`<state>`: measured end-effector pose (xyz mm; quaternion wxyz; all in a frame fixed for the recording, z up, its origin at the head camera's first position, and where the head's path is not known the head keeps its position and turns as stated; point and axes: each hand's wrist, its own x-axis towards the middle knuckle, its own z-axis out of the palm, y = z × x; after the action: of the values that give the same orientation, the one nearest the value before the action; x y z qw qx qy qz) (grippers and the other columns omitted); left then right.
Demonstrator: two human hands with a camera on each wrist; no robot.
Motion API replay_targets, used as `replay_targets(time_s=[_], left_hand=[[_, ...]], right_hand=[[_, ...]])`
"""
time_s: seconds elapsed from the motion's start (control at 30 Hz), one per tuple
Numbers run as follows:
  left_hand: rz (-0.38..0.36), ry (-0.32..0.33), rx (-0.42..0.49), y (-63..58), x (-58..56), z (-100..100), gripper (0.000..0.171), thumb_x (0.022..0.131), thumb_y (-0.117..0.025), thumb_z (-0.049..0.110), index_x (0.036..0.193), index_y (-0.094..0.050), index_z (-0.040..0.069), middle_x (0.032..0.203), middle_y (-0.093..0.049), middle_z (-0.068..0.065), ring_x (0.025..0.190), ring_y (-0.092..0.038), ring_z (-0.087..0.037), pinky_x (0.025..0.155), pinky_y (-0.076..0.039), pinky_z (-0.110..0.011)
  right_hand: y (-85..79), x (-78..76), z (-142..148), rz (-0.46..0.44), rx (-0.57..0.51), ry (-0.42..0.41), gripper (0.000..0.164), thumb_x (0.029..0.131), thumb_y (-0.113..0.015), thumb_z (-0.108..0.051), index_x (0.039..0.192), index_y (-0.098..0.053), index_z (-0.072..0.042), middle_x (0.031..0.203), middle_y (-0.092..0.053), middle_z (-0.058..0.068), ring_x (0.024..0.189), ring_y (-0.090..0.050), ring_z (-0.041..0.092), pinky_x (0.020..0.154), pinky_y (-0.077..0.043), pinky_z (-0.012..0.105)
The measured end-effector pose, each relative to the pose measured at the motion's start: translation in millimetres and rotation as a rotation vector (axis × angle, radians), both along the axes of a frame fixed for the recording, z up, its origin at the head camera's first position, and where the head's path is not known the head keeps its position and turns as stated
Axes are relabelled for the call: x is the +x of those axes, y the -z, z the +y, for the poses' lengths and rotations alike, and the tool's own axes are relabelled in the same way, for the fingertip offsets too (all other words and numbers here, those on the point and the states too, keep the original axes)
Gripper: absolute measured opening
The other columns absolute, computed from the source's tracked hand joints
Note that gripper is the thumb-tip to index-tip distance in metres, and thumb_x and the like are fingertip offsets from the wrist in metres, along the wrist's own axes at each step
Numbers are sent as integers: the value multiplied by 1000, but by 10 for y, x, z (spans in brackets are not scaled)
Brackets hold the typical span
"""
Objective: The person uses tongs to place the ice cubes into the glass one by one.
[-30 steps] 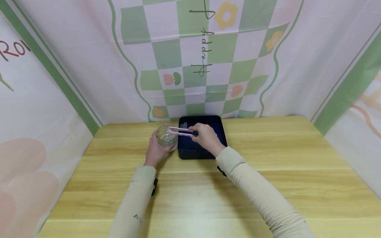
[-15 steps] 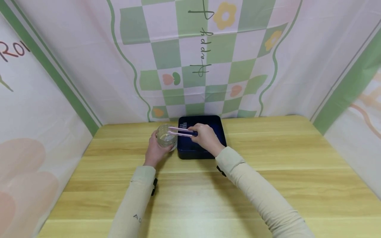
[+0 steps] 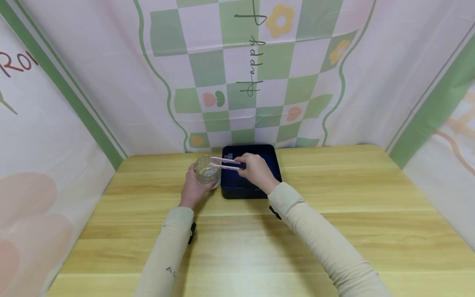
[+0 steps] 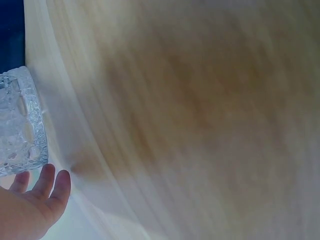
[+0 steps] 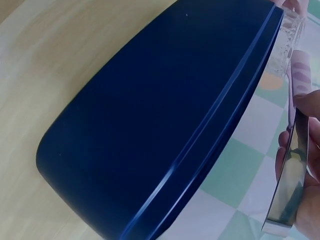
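Note:
My left hand (image 3: 194,188) holds a clear patterned glass (image 3: 206,176) around its side. In the left wrist view, fingertips (image 4: 47,172) show at the rim of the cut-glass wall (image 4: 32,120). My right hand (image 3: 257,171) grips a pair of tongs (image 3: 228,167), metal at the handle with pink tips. The tongs lie level, tips over the glass's mouth and arms apart, with nothing visible between them. Below the right hand is a dark blue square tray (image 3: 246,193), right beside the glass. Small clear pieces (image 3: 228,156) show in its back left corner.
The wooden table (image 3: 230,251) extends toward the front and to both sides. A patterned cloth (image 3: 241,82) hangs right behind the tray, and more printed cloth (image 3: 55,144) stands at the left and right edges.

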<state>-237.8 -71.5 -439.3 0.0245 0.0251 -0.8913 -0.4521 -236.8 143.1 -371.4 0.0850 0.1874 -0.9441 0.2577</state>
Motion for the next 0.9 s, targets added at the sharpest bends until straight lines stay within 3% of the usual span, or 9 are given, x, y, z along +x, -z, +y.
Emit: replay_targets(time_s=[0.3, 0.5, 0.67, 0.77, 0.9], left_hand=[[7, 4, -7, 45, -34, -14, 96, 75, -80, 25, 149, -21, 7, 147, -35, -21, 135, -40, -37, 112, -35, -54], [8, 2, -7, 58, -45, -18, 96, 74, -80, 26, 149, -22, 8, 146, -36, -21, 135, -40, -37, 112, -35, -54], [-1, -2, -18, 72, -47, -18, 96, 75, -80, 27, 149, -21, 9, 146, -37, -21, 134, -41, -37, 111, -36, -55], [3, -1, -19, 75, -48, -18, 95, 75, -79, 27, 149, -22, 9, 145, -38, -21, 134, -41, -37, 111, -36, -55], [11, -1, -24, 68, -45, -21, 95, 75, -80, 27, 149, -22, 8, 145, -39, -21, 134, -42, -38, 110, -37, -56]], right_hand=[[-4, -94, 90, 5, -19, 69, 35, 84, -69, -10, 118, -67, -6, 114, -68, 13, 75, -57, 19, 63, -46, 27], [26, -162, 124, 15, -15, 137, 36, 84, -69, -10, 120, -66, -6, 116, -68, 15, 78, -61, 23, 64, -48, 31], [43, -193, 131, -31, 19, 199, 38, 86, -67, -11, 123, -64, -7, 119, -66, 17, 76, -64, 24, 61, -48, 32], [53, -199, 136, -48, 36, 227, 37, 86, -67, -10, 124, -64, -7, 118, -66, 18, 80, -66, 27, 62, -51, 34], [90, -218, 139, -34, 59, 256, 36, 86, -67, -8, 121, -66, -5, 113, -68, 17, 94, -66, 32, 74, -56, 40]])
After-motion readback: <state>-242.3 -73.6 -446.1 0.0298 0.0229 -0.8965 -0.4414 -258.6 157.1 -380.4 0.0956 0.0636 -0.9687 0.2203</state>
